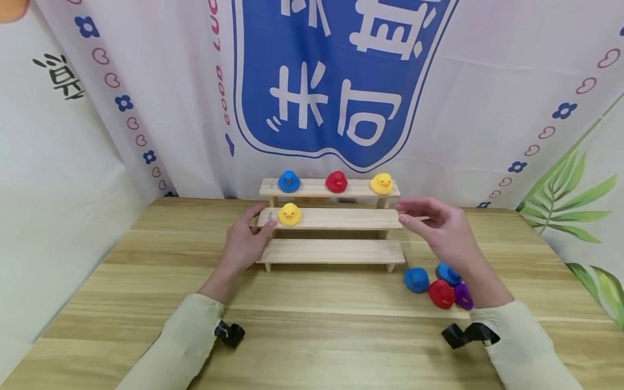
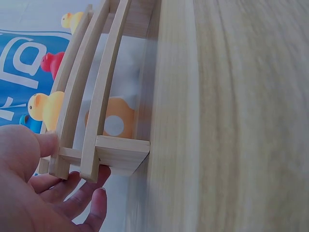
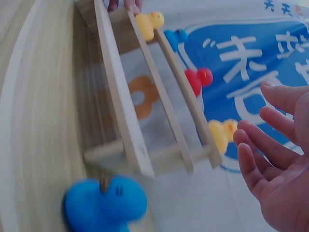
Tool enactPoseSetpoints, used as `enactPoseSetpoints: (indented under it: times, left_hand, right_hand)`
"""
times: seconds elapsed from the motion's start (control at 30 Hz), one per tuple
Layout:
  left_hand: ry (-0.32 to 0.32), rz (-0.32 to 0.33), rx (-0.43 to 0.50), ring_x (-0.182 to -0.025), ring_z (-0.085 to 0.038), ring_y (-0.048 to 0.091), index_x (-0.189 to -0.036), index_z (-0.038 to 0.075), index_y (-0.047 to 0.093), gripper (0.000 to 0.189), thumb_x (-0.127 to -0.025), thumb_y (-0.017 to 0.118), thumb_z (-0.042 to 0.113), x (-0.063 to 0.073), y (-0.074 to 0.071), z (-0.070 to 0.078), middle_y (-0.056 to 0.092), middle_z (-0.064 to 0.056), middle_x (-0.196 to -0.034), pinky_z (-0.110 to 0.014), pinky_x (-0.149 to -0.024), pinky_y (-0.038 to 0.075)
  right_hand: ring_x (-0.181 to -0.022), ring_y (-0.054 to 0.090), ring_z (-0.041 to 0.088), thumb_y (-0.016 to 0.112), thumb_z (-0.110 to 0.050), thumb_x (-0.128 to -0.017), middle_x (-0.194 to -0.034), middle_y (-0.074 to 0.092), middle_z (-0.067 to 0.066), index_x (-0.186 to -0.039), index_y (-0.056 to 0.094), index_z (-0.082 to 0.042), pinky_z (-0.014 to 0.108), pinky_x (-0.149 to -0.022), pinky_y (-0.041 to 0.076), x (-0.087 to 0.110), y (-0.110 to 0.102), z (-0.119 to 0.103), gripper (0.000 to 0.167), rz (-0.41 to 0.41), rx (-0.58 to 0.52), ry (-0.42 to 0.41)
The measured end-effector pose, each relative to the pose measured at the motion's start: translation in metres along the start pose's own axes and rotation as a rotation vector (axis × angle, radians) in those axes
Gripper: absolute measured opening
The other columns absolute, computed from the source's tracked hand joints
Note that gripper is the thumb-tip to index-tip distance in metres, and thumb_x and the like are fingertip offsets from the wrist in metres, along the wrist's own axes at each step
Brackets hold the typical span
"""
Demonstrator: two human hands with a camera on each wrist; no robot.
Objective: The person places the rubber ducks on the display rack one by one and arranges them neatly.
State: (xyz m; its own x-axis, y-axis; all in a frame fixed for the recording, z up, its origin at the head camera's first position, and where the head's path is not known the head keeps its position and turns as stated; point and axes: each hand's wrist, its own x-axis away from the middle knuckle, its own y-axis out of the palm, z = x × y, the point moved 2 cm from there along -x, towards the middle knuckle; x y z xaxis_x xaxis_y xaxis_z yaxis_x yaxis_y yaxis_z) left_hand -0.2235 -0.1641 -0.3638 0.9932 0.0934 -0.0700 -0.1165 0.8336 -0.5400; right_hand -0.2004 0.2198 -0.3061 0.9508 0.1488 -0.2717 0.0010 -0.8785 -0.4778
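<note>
A three-tier wooden display shelf [image 1: 341, 252] stands on the table. On its top tier sit a blue rubber duck [image 1: 289, 181], a red one [image 1: 336, 182] and a yellow one [image 1: 382, 183]. Another yellow duck [image 1: 290, 214] is at the left of the middle tier, while the lowest tier is bare. My left hand [image 1: 246, 241] grips the shelf's left end, thumb by the middle tier beside that duck and fingers beneath the planks. Off the right end hovers my right hand [image 1: 439, 225], fingers loosely bent with nothing in them; the right wrist view shows it apart from the shelf.
Right of the shelf, on the wood-grain table [image 1: 312, 346], loose ducks cluster under my right forearm: a blue duck [image 1: 416, 280], a second blue duck [image 1: 447, 273], a red duck [image 1: 442, 294] and a purple duck [image 1: 463, 297]. A printed curtain [image 1: 195, 108] hangs close behind the shelf.
</note>
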Motion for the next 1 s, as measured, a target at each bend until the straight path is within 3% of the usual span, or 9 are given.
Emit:
enactPoseSetpoints:
  times: [0.33, 0.5, 1.0]
  left_hand:
    - [-0.018, 0.002, -0.012, -0.091, -0.023, 0.061, -0.164, 0.017, 0.042, 0.060, -0.109, 0.061, 0.034, 0.000, -0.001, 0.000, 0.047, -0.015, -0.165, -0.026, -0.067, 0.050]
    - [-0.023, -0.003, -0.006, -0.088, -0.021, 0.060, -0.164, 0.017, 0.042, 0.060, -0.109, 0.061, 0.035, 0.000, 0.000, 0.000, 0.047, -0.015, -0.165, -0.026, -0.064, 0.049]
    - [-0.027, -0.011, 0.014, -0.080, -0.017, 0.059, -0.164, 0.017, 0.042, 0.061, -0.109, 0.061, 0.034, 0.000, 0.001, 0.001, 0.047, -0.015, -0.164, -0.025, -0.060, 0.048]
  right_hand:
    - [-0.113, 0.066, -0.003, 0.070, -0.032, -0.104, -0.123, 0.074, -0.017, -0.140, 0.066, -0.010, 0.009, -0.090, 0.052, 0.014, -0.039, 0.036, 0.042, 0.087, 0.045, 0.023]
    - [-0.110, 0.067, -0.004, 0.072, -0.024, -0.104, -0.121, 0.074, -0.020, -0.137, 0.068, -0.013, 0.008, -0.089, 0.053, 0.019, -0.055, 0.054, 0.036, 0.093, 0.030, 0.016]
    - [-0.104, 0.072, -0.004, 0.071, -0.005, -0.101, -0.123, 0.074, -0.023, -0.141, 0.064, -0.006, 0.014, -0.084, 0.058, 0.035, -0.089, 0.105, 0.041, -0.037, -0.012, 0.051]
